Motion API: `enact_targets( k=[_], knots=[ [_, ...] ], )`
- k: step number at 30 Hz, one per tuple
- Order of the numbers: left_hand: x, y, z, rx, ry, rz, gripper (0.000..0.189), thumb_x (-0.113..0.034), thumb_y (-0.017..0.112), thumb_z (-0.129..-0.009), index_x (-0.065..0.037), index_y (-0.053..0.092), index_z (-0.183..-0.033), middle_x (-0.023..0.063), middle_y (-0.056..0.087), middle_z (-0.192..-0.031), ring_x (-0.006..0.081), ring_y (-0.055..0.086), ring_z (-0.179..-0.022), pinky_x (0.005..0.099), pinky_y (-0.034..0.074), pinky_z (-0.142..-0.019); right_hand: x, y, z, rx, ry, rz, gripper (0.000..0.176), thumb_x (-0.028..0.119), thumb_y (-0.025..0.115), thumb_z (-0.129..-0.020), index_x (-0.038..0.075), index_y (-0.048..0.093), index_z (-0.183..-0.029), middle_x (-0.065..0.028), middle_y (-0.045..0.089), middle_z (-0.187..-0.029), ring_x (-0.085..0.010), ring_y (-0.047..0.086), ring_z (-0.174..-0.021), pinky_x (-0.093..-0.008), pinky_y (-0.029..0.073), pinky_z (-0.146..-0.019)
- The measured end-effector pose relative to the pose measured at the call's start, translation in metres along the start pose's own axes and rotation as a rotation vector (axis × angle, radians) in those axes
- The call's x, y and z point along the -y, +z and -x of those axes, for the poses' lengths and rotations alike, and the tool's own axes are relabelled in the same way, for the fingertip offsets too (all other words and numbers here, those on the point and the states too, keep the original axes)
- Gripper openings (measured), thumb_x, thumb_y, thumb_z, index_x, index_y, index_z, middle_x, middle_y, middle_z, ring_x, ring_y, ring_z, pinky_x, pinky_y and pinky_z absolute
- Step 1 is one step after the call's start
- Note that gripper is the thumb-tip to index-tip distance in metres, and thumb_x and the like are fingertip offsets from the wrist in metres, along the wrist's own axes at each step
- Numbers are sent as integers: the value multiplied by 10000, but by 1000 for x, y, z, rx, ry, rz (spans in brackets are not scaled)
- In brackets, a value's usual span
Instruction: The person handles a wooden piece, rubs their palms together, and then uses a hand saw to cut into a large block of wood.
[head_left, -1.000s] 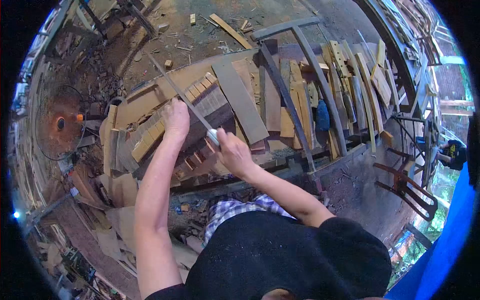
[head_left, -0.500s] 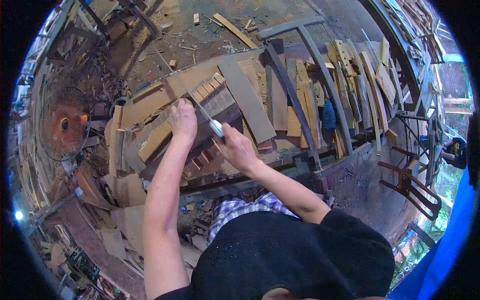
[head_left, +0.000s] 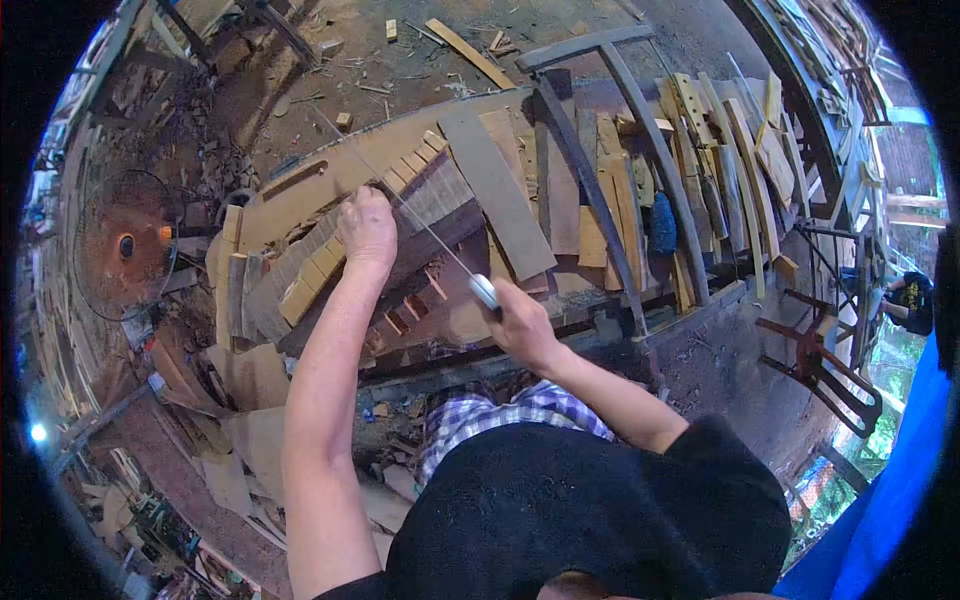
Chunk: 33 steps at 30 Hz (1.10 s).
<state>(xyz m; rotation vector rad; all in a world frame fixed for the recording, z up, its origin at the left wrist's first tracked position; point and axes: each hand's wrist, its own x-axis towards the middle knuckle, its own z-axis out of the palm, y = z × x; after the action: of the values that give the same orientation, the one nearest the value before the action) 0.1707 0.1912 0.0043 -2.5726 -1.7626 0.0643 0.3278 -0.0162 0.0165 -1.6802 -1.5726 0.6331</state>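
Observation:
My right hand (head_left: 522, 325) is wrapped round the pale handle of a handsaw (head_left: 484, 291). Its thin blade slants up and left across a row of wooden strips (head_left: 322, 270), passing close by my left hand's fingers. My left hand (head_left: 366, 225) presses down on these strips with its fingers curled over them; the fingertips are partly hidden. Light sawn faces show on the strips to both sides of that hand. Under the blade lies a dark, rough-faced wooden piece (head_left: 440, 232), and small cut offcuts (head_left: 414, 307) lie nearer to me.
A wide grey board (head_left: 495, 195) lies right of the strips. Beyond it are a dark wooden frame (head_left: 590, 190), several planks (head_left: 735, 175) and a blue bundle (head_left: 662, 224). A fan (head_left: 127, 246) stands at left. Another person (head_left: 908, 300) is at the far right edge.
My right hand has drawn the saw back toward me and to the right, so more blade shows on the near side. My left hand stays about where it was.

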Motion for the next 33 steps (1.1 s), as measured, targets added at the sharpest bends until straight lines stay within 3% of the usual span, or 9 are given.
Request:
enact_targets(
  k=[3,8,13,15,17,19,25,30,33],
  knots=[
    [0,0,2,-26,31,-4,165,-84,514,-832,-20,657,-885,137,629,-944,323,630,-835,416,529,-694,3,-9,11,90,111,-13,342,140,666,-811,45,461,-1068,-201,580,-859,-408,596,-810,-470,478,-663],
    [-1,-10,5,-11,38,-50,161,-91,521,-826,-26,658,-878,127,626,-924,308,629,-839,416,513,-737,8,30,-75,104,75,44,403,127,662,-810,45,460,-1150,-197,584,-861,-403,600,-809,-473,479,-668],
    [0,-10,-1,33,-6,-24,162,-95,516,-834,-31,659,-874,124,622,-920,305,628,-854,414,505,-761,-5,-2,-6,25,48,21,431,103,680,-795,63,466,-1168,-190,606,-882,-395,617,-830,-454,497,-663],
    [1,-12,2,7,45,-18,166,-95,515,-837,-31,659,-889,124,621,-943,310,627,-854,421,508,-752,-9,-4,3,46,23,1,466,189,687,-793,31,451,-1162,-163,560,-791,-375,593,-739,-456,482,-623],
    [3,-7,2,3,53,-12,165,-94,518,-833,-33,659,-890,124,619,-948,310,628,-852,420,509,-752,-6,17,-27,-3,13,62,467,171,696,-785,31,455,-1160,-168,570,-809,-370,601,-765,-452,485,-633],
    [4,-7,3,0,55,-18,164,-93,520,-829,-35,660,-892,124,618,-953,310,628,-849,420,510,-752,11,24,-71,88,81,72,296,95,683,-796,66,531,-1048,-176,616,-851,-378,627,-790,-439,493,-634],
    [1,-11,-2,32,22,-54,158,-92,523,-826,-34,658,-882,125,615,-953,304,630,-854,411,516,-739,-1,-10,-1,33,100,-22,355,81,698,-765,62,501,-1060,-179,598,-843,-411,598,-811,-456,485,-681],
    [15,0,-8,-71,37,-26,158,-86,514,-819,-21,647,-874,131,609,-948,318,626,-844,430,515,-724,-2,3,-20,43,101,1,356,88,704,-770,59,502,-1062,-178,594,-857,-397,600,-819,-449,488,-690],
    [24,1,-14,-32,82,-62,161,-74,502,-827,-24,644,-882,133,604,-948,323,620,-839,433,513,-720,-7,-4,-23,59,59,-3,361,109,712,-780,51,508,-1072,-176,597,-861,-382,610,-797,-444,493,-674]
  ],
)
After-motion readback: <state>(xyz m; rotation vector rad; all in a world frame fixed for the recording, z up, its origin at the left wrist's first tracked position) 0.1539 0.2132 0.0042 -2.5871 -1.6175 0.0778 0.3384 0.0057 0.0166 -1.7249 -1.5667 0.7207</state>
